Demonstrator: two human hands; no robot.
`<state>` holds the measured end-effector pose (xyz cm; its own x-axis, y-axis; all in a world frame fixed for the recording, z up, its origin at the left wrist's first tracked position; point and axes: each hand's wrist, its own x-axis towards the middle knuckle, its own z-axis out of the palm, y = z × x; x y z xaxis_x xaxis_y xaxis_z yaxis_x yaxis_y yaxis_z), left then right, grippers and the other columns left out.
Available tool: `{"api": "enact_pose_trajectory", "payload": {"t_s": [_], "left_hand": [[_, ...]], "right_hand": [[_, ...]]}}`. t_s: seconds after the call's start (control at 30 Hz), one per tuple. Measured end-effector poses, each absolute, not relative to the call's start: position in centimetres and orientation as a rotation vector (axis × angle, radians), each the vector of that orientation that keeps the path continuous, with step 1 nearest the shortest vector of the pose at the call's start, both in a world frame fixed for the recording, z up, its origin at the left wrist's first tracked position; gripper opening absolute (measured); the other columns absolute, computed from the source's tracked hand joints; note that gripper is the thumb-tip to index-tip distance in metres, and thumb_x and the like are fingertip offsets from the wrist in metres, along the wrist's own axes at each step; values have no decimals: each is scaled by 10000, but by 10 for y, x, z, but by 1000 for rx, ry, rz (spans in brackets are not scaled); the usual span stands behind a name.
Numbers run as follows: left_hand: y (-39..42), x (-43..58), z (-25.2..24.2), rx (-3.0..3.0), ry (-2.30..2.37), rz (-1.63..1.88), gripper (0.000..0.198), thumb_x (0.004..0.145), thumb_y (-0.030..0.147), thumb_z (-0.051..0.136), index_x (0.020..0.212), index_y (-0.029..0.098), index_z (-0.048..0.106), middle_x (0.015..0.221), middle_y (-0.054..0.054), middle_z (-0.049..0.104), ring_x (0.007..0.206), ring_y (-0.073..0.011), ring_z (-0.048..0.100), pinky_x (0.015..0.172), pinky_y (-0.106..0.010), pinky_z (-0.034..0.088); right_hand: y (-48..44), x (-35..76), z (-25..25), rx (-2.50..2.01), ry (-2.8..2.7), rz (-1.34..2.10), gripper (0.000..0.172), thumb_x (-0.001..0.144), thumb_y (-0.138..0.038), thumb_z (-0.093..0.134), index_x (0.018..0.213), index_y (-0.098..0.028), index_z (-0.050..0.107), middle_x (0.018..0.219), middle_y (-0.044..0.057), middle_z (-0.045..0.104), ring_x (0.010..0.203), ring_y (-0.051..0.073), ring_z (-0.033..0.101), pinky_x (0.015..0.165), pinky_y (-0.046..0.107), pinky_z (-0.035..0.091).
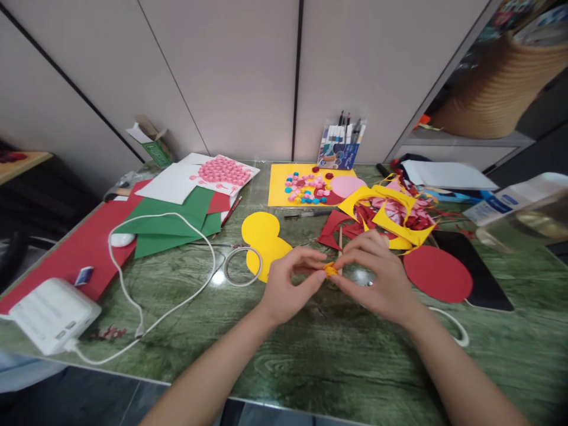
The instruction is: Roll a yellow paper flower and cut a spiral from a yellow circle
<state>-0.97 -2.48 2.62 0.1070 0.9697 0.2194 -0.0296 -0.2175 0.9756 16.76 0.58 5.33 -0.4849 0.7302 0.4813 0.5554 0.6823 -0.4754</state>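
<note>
My left hand point(290, 283) and my right hand point(377, 273) meet over the green table point(310, 355), both pinching a small rolled piece of yellow paper point(331, 270). A thin wooden stick point(340, 245) rises beside the roll, by my right fingers. Just behind my left hand lies a yellow paper cut-out of two joined circles point(262, 236). To the right of my right hand lies a red paper circle point(437, 273).
Yellow frames and red and pink scraps point(390, 213) pile behind. A yellow sheet with small rolled beads point(306, 184), a pen holder point(341, 148), green and red sheets point(173, 222), a white power bank point(51, 313) with cable, a dark tablet point(481, 278).
</note>
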Motion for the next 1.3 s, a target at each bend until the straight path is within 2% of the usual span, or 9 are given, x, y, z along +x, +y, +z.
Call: {"api": "enact_pose_trajectory", "payload": {"t_s": [0.17, 0.47, 0.73, 1.07, 1.3], "left_hand": [[-22, -7, 26, 1298, 1103, 1271, 102, 762, 249, 630, 842, 184, 631, 732, -16, 660, 682, -124, 629, 637, -229, 513], [-26, 0, 28, 1132, 1212, 1354, 53, 736, 207, 630, 768, 165, 630, 692, -6, 663, 637, -109, 622, 609, -211, 514], [-29, 5, 30, 1017, 1231, 1432, 54, 694, 185, 645, 740, 163, 628, 629, 11, 657, 583, -96, 614, 550, -190, 496], [-30, 7, 26, 948, 1276, 1465, 64, 682, 190, 656, 734, 166, 626, 625, 10, 663, 575, -98, 622, 551, -194, 510], [-29, 9, 25, 913, 1310, 1481, 54, 683, 188, 648, 721, 160, 621, 626, 7, 666, 580, -102, 625, 557, -199, 508]], "right_hand": [[5, 168, 53, -917, -2251, 211, 59, 751, -257, 675, 739, -212, 639, 744, 22, 614, 758, 196, 512, 716, 370, 349], [-1, 164, 49, -781, -2232, -243, 111, 712, -191, 703, 778, -219, 618, 702, 10, 663, 726, 195, 529, 671, 362, 331], [-6, 163, 50, -641, -2212, -571, 172, 689, -226, 752, 812, -204, 634, 654, -20, 685, 676, 166, 534, 674, 371, 330], [-9, 166, 46, -567, -2259, -760, 145, 690, -196, 758, 770, -278, 670, 710, -64, 680, 666, 143, 563, 611, 330, 301], [-11, 162, 45, -493, -2267, -872, 78, 698, -193, 750, 736, -245, 707, 711, -47, 673, 705, 129, 510, 566, 302, 286]]}}
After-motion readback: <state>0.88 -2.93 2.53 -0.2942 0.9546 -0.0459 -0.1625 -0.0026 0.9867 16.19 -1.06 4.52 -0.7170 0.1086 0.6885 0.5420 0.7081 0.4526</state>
